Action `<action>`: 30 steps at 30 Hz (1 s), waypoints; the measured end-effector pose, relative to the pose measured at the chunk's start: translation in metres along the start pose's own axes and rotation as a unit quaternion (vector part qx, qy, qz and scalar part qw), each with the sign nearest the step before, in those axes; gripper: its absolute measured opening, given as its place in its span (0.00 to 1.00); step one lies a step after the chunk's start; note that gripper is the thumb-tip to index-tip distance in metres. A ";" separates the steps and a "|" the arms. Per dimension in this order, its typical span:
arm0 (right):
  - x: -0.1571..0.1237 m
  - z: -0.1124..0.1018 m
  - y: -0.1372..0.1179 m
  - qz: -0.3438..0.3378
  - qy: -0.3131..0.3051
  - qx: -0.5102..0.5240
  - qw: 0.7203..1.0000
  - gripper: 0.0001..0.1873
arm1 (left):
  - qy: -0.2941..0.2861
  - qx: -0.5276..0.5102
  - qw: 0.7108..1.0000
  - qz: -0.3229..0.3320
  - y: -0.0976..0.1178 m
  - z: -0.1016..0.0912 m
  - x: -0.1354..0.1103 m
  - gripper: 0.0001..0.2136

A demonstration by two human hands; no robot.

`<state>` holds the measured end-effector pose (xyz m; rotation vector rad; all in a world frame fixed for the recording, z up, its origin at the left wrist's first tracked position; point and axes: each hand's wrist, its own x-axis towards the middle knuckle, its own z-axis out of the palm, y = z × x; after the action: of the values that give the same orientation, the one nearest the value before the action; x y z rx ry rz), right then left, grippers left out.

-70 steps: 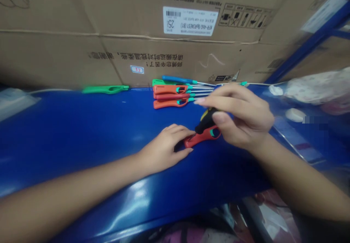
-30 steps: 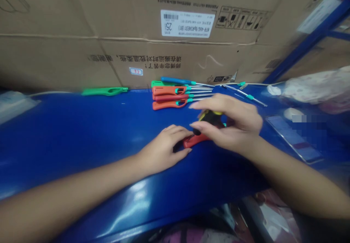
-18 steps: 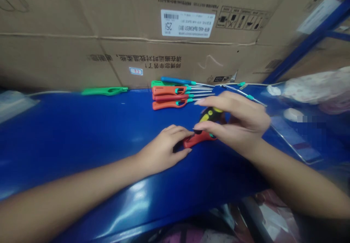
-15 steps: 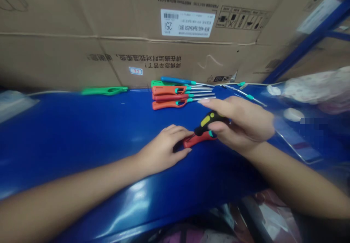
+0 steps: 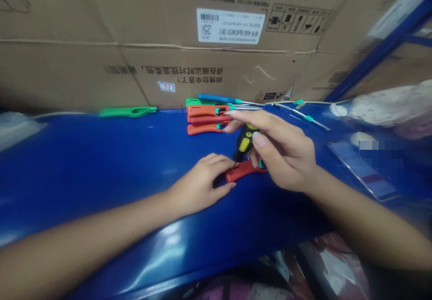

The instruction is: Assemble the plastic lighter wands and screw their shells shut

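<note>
A red long-neck lighter (image 5: 243, 170) lies on the blue table, its far end hidden by my right hand. My left hand (image 5: 205, 181) pinches the lighter's handle end between thumb and fingers. In my right hand (image 5: 285, 151) is a black and yellow screwdriver (image 5: 243, 145), held steeply with its tip on the lighter near my left fingertips. Beyond the hands lie several more lighters, among them an orange one (image 5: 204, 111), a lower orange one (image 5: 202, 129) and a blue one (image 5: 216, 98).
A green lighter shell (image 5: 128, 111) lies against the large cardboard box (image 5: 135, 25) at the back. Metal rods with teal pieces (image 5: 308, 118) are at the back right. A phone (image 5: 364, 172) lies to the right, near a pale bundle of cloth (image 5: 388, 106). The blue table (image 5: 101, 156) has a front edge close by.
My right hand has shifted left and the screwdriver now stands more upright over the red lighter. My left hand stays in place. More of the phone shows.
</note>
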<state>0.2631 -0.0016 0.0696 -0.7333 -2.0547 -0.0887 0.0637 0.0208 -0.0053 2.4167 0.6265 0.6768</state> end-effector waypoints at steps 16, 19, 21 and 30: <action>-0.002 -0.001 0.000 -0.036 0.020 -0.014 0.999 0.11 | 0.004 -0.005 1.000 0.005 0.000 0.001 0.000 0.09; -0.003 -0.001 0.000 -0.027 -0.013 -0.004 1.000 0.15 | 0.000 -0.003 1.000 0.005 0.001 0.000 0.000 0.11; -0.003 0.002 0.000 0.012 -0.040 0.044 0.998 0.18 | -0.004 -0.001 1.000 0.002 0.001 0.000 0.000 0.12; -0.002 0.002 0.004 -0.012 -0.009 0.016 1.000 0.15 | 0.003 -0.008 1.000 0.001 0.000 0.000 0.000 0.14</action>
<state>0.2649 0.0014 0.0662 -0.6923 -2.0776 -0.0629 0.0643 0.0207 -0.0053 2.4024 0.6198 0.6884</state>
